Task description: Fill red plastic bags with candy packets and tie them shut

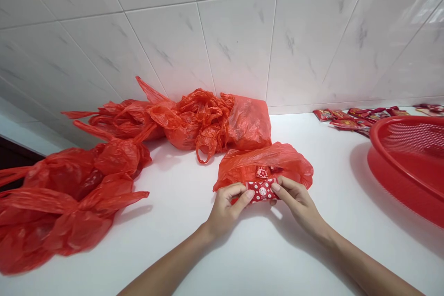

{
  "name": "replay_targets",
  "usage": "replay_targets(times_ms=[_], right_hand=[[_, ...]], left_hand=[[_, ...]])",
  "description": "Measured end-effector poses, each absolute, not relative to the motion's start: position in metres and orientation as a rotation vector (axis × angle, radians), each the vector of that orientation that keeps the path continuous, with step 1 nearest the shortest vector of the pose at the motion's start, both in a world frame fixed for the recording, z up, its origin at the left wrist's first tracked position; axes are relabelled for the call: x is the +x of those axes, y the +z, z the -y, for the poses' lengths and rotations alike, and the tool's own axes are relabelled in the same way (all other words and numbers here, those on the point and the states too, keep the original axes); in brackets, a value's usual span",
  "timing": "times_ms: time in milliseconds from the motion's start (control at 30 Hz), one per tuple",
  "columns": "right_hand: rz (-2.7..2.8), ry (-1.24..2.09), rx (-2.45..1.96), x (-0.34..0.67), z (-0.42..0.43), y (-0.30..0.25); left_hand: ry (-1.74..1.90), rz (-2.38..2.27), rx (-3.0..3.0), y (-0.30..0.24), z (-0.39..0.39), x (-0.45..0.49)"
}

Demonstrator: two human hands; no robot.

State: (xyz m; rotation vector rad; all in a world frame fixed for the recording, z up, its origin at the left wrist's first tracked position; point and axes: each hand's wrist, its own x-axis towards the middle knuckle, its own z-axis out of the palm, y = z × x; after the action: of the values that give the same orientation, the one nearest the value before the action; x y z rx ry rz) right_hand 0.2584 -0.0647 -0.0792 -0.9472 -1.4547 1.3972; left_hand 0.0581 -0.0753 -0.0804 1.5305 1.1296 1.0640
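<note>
A small red packet (262, 191) with white dots and a round white emblem is held flat between my two hands. My left hand (227, 203) pinches its left end, thumb on top. At the right end, my right hand (294, 198) grips it the same way. Just behind the packet lies an open red plastic bag (239, 164), its mouth facing me. Inside that bag, another small red-and-white packet (262, 172) shows; the rest of the contents is hidden by the plastic.
Knotted red plastic bags (86, 189) fill the left side, and more red bags (194, 120) stand along the tiled wall (239, 46). On the right is a red plastic basket (398, 171). Several red packets (347, 118) lie behind it on the white tabletop (180, 185).
</note>
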Motion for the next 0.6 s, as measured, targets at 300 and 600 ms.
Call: replay_targets(times_ms=[300, 600], right_hand=[[1.486, 1.351, -0.974, 0.2581, 0.0646, -0.0792], [1.499, 1.355, -0.951, 0.2587, 0.0647, -0.0793]], left_hand=[[1.048, -1.125, 1.463, -0.0795, 0.0761, 0.0585], [1.060, -1.107, 1.485, -0.0802, 0.0781, 0.0577]])
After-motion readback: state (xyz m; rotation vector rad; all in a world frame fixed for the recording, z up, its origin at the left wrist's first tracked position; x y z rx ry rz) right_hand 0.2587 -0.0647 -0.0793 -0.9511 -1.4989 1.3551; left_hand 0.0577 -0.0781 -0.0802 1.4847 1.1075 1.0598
